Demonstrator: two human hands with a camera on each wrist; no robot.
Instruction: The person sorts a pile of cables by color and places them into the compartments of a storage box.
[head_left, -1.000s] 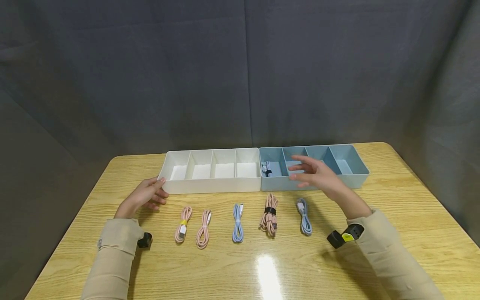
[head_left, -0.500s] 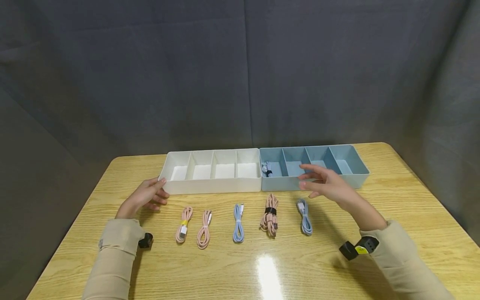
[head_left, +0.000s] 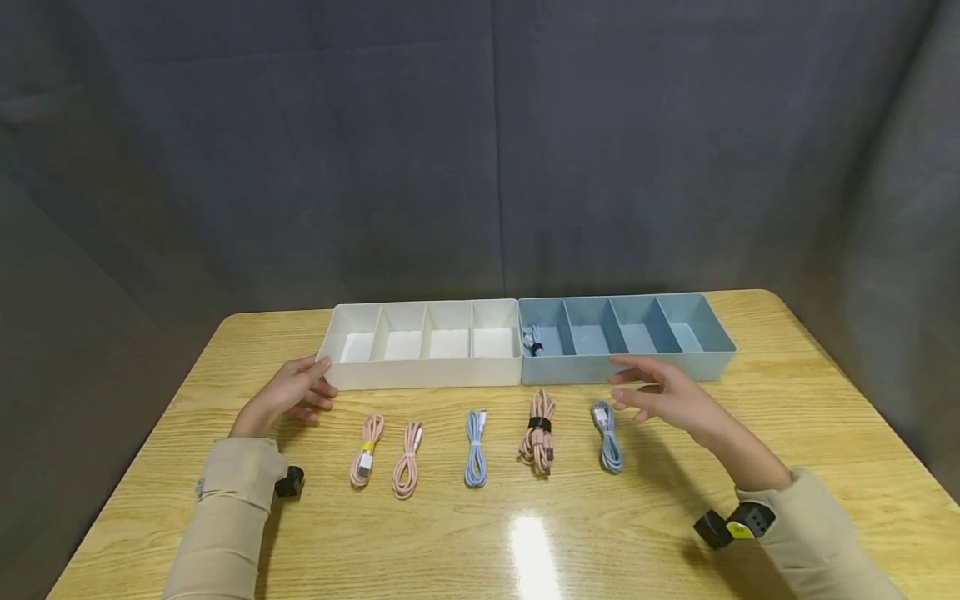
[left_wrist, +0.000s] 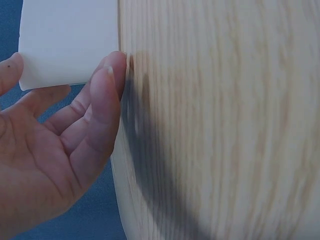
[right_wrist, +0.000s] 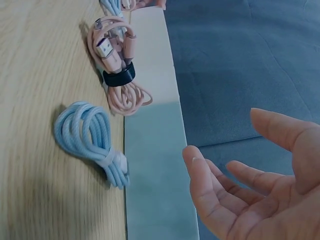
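Note:
My left hand point(head_left: 288, 392) rests at the front left corner of a white divided organizer box point(head_left: 420, 373), thumb at the rim and fingers loosely bent beside its end wall; the left wrist view shows this box end point(left_wrist: 70, 40) near the fingertips. Before the blue divided box point(head_left: 577, 369), my right hand point(head_left: 663, 398) hovers with fingers spread and nothing in them. Closest to it lies a coiled blue charging cable point(head_left: 611, 446), its white plug towards the box. In the right wrist view the thumb and fingers stand apart, right of this cable point(right_wrist: 85, 130).
A pink cable bundle with a black strap point(head_left: 538, 433), a light blue cable point(head_left: 476, 450) and two pink cables, one with a yellow band point(head_left: 367, 450), lie in a row on the wooden table point(head_left: 375, 550). A strapped cable point(head_left: 533, 340) sits in the blue box's leftmost compartment.
My right hand has drawn back from over the blue box, down and to the right, towards the blue cable at the row's right end. The left hand stays at the white box's corner.

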